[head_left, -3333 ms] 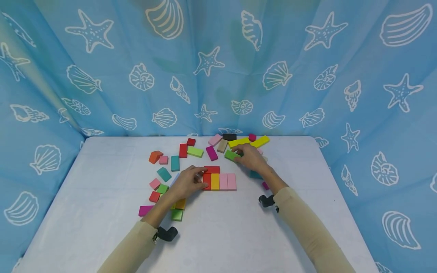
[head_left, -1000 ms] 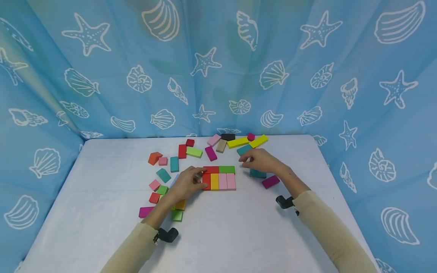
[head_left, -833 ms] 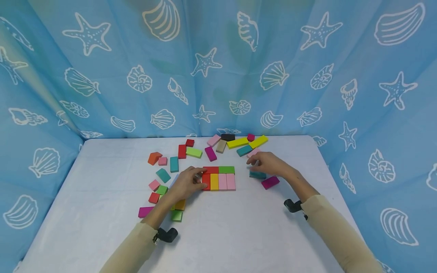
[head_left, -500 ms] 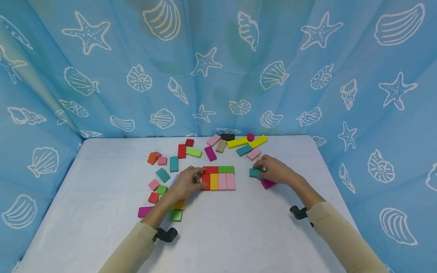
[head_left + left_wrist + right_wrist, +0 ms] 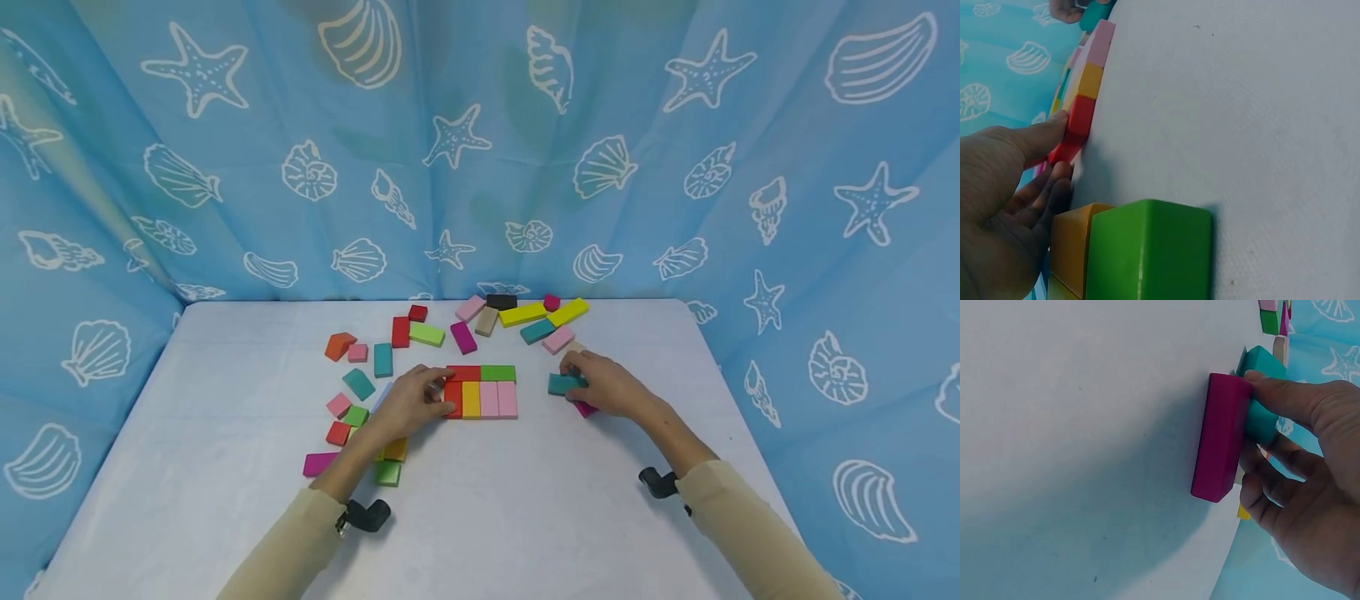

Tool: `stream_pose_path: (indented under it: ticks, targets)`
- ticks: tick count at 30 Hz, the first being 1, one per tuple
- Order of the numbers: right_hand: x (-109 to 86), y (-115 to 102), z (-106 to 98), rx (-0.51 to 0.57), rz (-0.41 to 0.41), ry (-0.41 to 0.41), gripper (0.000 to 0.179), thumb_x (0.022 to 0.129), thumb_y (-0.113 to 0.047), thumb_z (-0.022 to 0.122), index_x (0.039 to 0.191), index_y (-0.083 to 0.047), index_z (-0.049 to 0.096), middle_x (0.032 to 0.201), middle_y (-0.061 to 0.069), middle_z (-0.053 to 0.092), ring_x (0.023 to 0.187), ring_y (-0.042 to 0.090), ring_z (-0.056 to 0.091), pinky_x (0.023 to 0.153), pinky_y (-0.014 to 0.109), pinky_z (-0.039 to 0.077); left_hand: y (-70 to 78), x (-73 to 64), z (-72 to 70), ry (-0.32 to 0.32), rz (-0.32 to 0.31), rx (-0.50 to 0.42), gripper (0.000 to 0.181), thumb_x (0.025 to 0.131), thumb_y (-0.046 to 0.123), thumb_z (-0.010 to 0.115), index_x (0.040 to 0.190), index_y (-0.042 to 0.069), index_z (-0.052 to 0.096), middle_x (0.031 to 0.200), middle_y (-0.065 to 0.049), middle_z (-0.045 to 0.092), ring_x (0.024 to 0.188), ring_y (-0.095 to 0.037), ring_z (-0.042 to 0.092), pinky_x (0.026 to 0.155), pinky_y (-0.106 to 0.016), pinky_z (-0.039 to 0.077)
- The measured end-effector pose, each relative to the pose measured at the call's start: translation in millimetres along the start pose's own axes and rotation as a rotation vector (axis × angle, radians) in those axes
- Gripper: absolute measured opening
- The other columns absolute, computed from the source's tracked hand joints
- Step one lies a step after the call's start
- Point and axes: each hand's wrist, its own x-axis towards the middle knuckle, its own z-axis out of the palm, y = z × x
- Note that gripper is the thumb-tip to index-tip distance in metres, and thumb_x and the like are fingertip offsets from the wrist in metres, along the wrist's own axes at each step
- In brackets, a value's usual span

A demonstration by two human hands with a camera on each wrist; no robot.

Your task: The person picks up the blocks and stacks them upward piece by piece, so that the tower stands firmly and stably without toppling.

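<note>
At the table's middle, a flat row holds a red block, a yellow block and two pink blocks. Along its far side lie another red block and a green block. My left hand holds the row's left end, thumb at the near red block and forefinger by the far one. My right hand pinches a teal block between thumb and fingers. A magenta block lies right beside it, mostly hidden by this hand in the head view.
Several loose blocks curve around the row's left and far sides, including a lime block, a black block and a yellow bar. A green block stands close to my left hand. A shell-print curtain hangs behind the table.
The green block has come from the far side to lie beside the far red block. My right hand let it go, moved nearer and right, and took the teal block. My left hand stays.
</note>
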Motion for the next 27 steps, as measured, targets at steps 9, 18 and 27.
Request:
stream_pose_path:
  ticks: [9, 18, 27]
  targets:
    - [-6.4, -16.1, -1.8, 0.182, -0.112, 0.056, 0.035, 0.091, -0.019, 0.076, 0.124, -0.016, 0.067, 0.110, 0.000, 0.067, 0.097, 0.018, 0.062, 0.084, 0.033, 0.057, -0.3, -0.3, -0.2, -0.001, 0.001, 0.006, 0.065, 0.083, 0.026, 0.084, 0.142, 0.021, 0.058, 0.109, 0.000, 0.058, 0.091, -0.014, 0.057, 0.071, -0.023, 0.055]
    - [-13.7, -76.1, 26.2, 0.290, -0.258, -0.053, 0.036, 0.090, -0.023, 0.078, 0.124, -0.018, 0.069, 0.106, -0.009, 0.067, 0.095, 0.012, 0.060, 0.081, 0.024, 0.055, 1.0, -0.3, 0.0, -0.002, -0.001, 0.007, 0.064, 0.083, 0.025, 0.084, 0.142, 0.021, 0.058, 0.110, 0.000, 0.059, 0.091, -0.015, 0.058, 0.072, -0.023, 0.055]
    - [-5.4, -110.8, 59.6, 0.122, -0.332, -0.070, 0.035, 0.087, -0.026, 0.080, 0.120, -0.021, 0.071, 0.104, -0.010, 0.063, 0.092, 0.005, 0.057, 0.084, 0.019, 0.053, 1.0, -0.6, 0.2, 0.004, -0.009, 0.027, 0.066, 0.081, 0.026, 0.086, 0.141, 0.023, 0.059, 0.112, 0.002, 0.059, 0.090, -0.013, 0.060, 0.075, -0.022, 0.056]
